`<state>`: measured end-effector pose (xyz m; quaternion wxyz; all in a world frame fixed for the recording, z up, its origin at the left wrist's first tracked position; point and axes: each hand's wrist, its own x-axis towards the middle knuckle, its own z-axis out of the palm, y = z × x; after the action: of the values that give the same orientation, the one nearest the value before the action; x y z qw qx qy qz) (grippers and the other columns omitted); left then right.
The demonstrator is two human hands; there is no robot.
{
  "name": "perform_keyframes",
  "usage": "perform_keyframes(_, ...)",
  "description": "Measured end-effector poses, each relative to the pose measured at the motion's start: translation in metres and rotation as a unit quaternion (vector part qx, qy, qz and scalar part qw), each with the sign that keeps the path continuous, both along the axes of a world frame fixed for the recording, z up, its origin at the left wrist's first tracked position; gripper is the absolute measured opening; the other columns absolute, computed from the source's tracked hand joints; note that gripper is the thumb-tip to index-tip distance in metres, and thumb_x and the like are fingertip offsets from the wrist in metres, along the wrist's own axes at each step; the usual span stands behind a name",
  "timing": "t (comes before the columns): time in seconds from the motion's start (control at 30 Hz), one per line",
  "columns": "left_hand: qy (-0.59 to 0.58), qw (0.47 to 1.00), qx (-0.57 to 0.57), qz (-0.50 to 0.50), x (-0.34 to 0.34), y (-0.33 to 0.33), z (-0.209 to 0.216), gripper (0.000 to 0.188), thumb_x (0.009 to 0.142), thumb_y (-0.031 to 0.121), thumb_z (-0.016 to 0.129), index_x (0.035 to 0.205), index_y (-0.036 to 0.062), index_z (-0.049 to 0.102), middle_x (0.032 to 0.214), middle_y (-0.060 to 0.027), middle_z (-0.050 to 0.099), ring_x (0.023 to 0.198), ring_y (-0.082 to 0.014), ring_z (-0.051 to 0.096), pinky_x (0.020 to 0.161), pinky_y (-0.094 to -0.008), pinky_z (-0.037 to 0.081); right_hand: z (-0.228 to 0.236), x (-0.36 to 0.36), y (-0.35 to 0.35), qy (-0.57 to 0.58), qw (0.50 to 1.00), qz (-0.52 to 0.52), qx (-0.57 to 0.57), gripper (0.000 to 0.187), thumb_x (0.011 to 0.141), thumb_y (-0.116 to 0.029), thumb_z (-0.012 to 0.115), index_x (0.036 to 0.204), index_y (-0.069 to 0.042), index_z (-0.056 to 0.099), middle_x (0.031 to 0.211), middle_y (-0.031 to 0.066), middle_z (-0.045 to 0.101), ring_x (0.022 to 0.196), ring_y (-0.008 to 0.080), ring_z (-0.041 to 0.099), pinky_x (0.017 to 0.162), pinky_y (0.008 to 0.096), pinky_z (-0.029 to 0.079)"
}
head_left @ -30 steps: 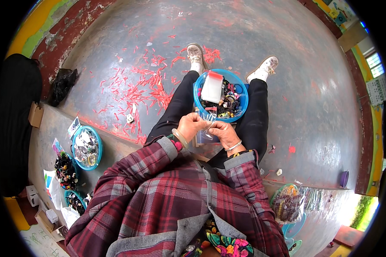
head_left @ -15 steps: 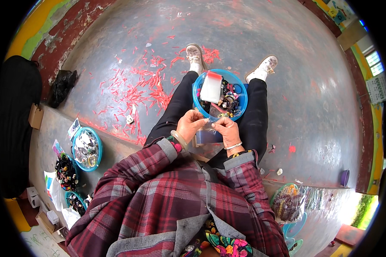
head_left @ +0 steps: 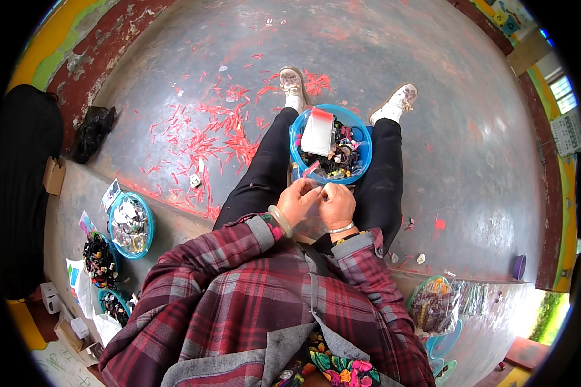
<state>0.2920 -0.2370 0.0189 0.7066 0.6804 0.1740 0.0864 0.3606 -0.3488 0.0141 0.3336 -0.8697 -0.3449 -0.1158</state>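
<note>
Close together in front of my lap, my left hand [head_left: 298, 200] and my right hand [head_left: 337, 206] are both closed on a small clear plastic bag [head_left: 312, 218]. A reddish strip [head_left: 312, 169] shows at the bag's far end, beyond my fingertips. Just past my hands, between my legs, stands a blue basin [head_left: 295, 143] full of dark hair ties [head_left: 342, 158] with small coloured ornaments. On top of them lies a stack of clear bags [head_left: 317, 134] with a red top edge. Whatever sits inside the held bag is hidden by my fingers.
Red strips [head_left: 223, 132] are strewn over the floor ahead and left. Left of me are a blue basin of wrapped pieces [head_left: 131, 226], a heap of dark hair ties [head_left: 99, 259] and a black bag [head_left: 94, 132]. At right, a filled plastic bag [head_left: 434, 306] stands near a purple cup [head_left: 519, 267].
Both hands have drawn back toward my body, and my right hand has turned more knuckles-up. The clear bag came along, its reddish strip now showing beyond my fingers.
</note>
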Motion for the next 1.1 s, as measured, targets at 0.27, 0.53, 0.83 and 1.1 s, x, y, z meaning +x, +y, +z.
perform_keyframes(0.27,0.023,0.999,0.047,0.01,0.003,-0.004,-0.025,0.024,0.09,0.014,0.048,0.102,-0.0047,0.058,0.08,-0.0057,0.061,0.07,-0.0092,0.054,0.063,-0.0232,0.045,0.003,-0.015,0.007,-0.042,0.999,-0.006,-0.022,0.019,0.068,-0.01,0.06,0.059,-0.009,0.043,0.058,0.009,0.05,0.057,0.0294,0.051,0.051,0.0399,0.04)
perform_keyframes(0.53,0.094,0.994,0.02,-0.053,0.001,0.018,-0.023,0.028,0.092,0.017,0.044,0.104,-0.0039,0.057,0.083,-0.007,0.063,0.065,-0.01,0.055,0.055,-0.0238,0.046,0.019,-0.023,0.0,0.088,0.993,0.061,0.042,0.016,0.067,-0.012,0.067,0.079,-0.007,0.057,0.076,0.0081,0.058,0.069,0.0267,0.057,0.058,0.0346,0.046)
perform_keyframes(0.83,0.023,0.954,0.22,-0.202,-0.023,0.035,-0.02,0.021,0.089,0.012,0.046,0.098,-0.0039,0.057,0.082,-0.0157,0.063,0.069,-0.0257,0.061,0.059,-0.034,0.049,0.043,-0.023,-0.009,0.135,0.986,0.075,0.061,0.024,0.071,-0.005,0.062,0.094,-0.007,0.059,0.093,0.0066,0.06,0.067,0.0216,0.059,0.06,0.0296,0.048)
perform_keyframes(1.1,-0.011,0.925,0.31,-0.219,-0.038,0.038,-0.005,0.015,0.084,0.012,0.05,0.086,-0.0016,0.056,0.074,-0.0236,0.057,0.072,-0.0397,0.055,0.063,-0.0442,0.044,0.049,-0.036,-0.009,0.106,0.991,0.085,0.013,0.015,0.07,-0.008,0.063,0.085,-0.008,0.061,0.08,0.007,0.056,0.072,0.0249,0.057,0.06,0.0334,0.046)
